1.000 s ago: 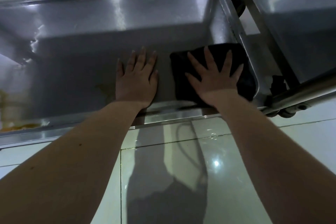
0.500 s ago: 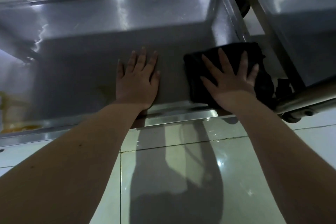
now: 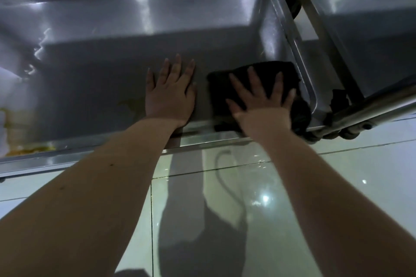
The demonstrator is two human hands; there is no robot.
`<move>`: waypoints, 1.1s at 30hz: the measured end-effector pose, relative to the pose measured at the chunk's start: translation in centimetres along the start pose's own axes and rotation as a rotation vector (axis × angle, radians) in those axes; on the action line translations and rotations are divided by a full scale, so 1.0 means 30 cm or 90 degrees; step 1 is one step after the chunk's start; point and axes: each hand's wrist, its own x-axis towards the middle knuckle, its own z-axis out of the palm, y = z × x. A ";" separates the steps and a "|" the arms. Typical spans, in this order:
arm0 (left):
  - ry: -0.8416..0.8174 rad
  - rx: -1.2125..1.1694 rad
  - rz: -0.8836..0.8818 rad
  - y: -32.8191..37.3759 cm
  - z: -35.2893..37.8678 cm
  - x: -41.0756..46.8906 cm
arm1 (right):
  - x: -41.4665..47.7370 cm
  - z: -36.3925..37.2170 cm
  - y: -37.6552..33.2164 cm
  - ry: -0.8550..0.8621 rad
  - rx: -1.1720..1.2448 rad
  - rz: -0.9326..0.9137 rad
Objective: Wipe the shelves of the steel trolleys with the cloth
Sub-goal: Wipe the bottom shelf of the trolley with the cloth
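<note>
I see the shiny tiled floor [image 3: 337, 186] at the bottom, with both arms reaching out over it. Past the floor is the big steel shelf [image 3: 101, 56] of a trolley. It is like a wide tray with a low rim. A second steel shelf [image 3: 371, 18] stands just beside it on the right. A round steel bar [image 3: 373, 105] runs across near the right corner, and a small wheel [image 3: 351, 134] sits under it.

The dark cloth [image 3: 267, 68] lies in the near right corner of the big shelf. It touches the right rim, and one bunched end hangs over the near rim.

The right hand [image 3: 263, 108] lies flat on top of the cloth and presses it down. Its fingers [image 3: 278, 84] are straight and spread wide, not curled round anything. The cloth pokes out past the fingertips on the far side, and it also shows at the left and the right of the hand.

The left hand [image 3: 170, 99] lies flat on the bare steel, just beside the cloth but not touching it. Its fingers [image 3: 177, 67] are straight and close together, and hold nothing.

A small brown stain [image 3: 131, 104] is just left of the left hand. A yellow mess [image 3: 29, 148] sits far off in the near left corner.
</note>
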 end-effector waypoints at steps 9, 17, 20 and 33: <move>-0.065 -0.061 0.031 -0.043 -0.069 0.003 | 0.019 -0.047 0.118 -0.041 -0.038 0.083; 0.006 0.015 -0.045 -0.413 -0.110 -0.151 | 0.023 -0.040 0.135 -0.044 -0.072 0.092; -0.007 0.020 -0.066 -0.436 -0.093 -0.155 | 0.023 -0.037 0.140 -0.041 -0.067 0.095; -0.005 0.013 -0.055 -0.461 -0.063 -0.151 | -0.079 0.044 -0.538 -0.021 -0.007 -0.112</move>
